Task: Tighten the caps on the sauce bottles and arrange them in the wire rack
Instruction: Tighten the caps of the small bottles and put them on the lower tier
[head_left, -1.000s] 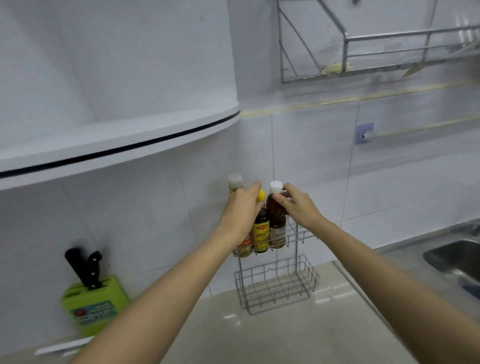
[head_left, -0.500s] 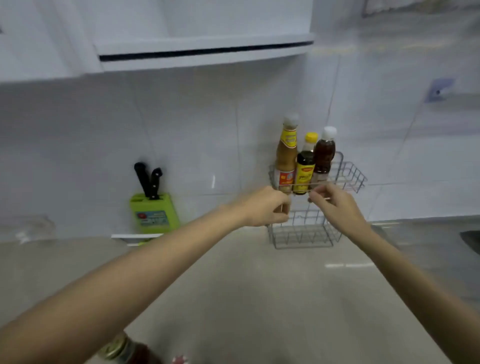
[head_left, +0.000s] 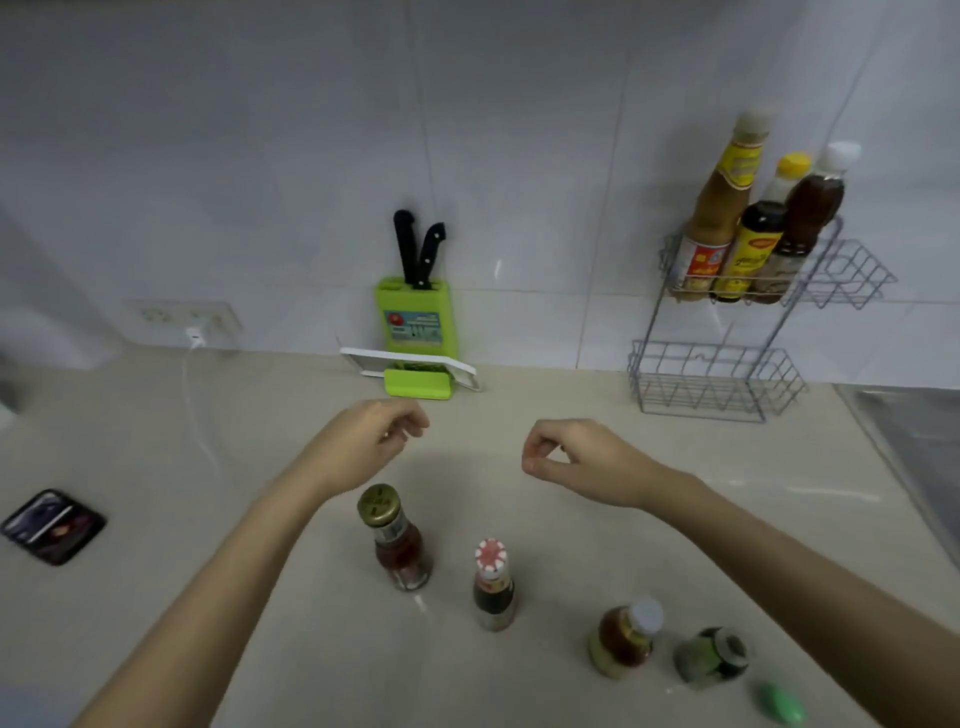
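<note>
On the worktop (head_left: 156, 597) in front of me stand four bottles not yet racked: a gold-capped red sauce bottle (head_left: 397, 540), a dark bottle with a red-and-white cap (head_left: 492, 584), a squat amber bottle (head_left: 626, 639) and a green jar (head_left: 714, 654) whose lid looks off. Three more bottles already stand in the upper tier of the wire rack (head_left: 727, 374), against the wall to my right. I judge these to be glass or hard plastic, stiff, fairly heavy for their size and possibly slick with sauce. I would steady each body low with one hand and twist the ribbed cap with the other, then carry it by the neck or waist. My left hand (head_left: 369, 441) hovers just beyond the gold cap, fingers loosely curled, holding nothing. My right hand (head_left: 566, 457) hangs apart from every bottle, thumb and forefinger nearly pinched, that grip empty too. Both forearms reach forward, wrists relaxed, palms turned down and inward.
</note>
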